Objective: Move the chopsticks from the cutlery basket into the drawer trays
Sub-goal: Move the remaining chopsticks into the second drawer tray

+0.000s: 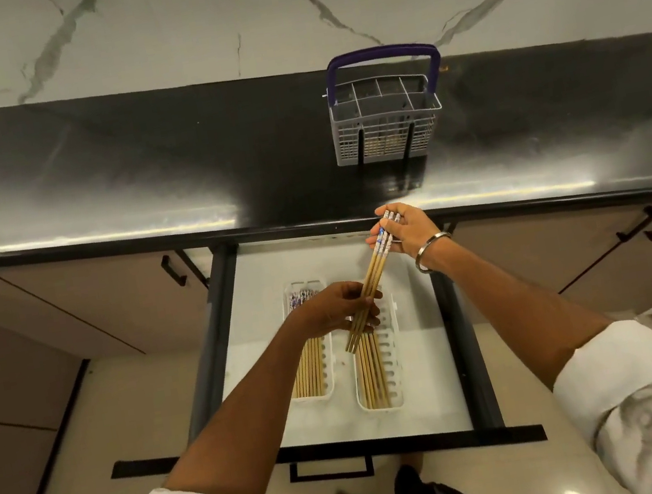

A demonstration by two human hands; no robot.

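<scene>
Head view: both hands' fingers (375, 240) pinch one chopstick bundle (370, 287), left hand (332, 308) hiding tray tops

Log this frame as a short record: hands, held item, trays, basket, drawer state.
left hand: grips the lower end of the held chopsticks
right hand: pinches their patterned upper end
held chopsticks: a small bundle, tilted, above the right tray
left tray: chopsticks lying lengthwise
right tray: chopsticks lying lengthwise
cutlery basket: on the black counter, purple handle up; a few chopsticks seem to remain inside
drawer: open
</scene>
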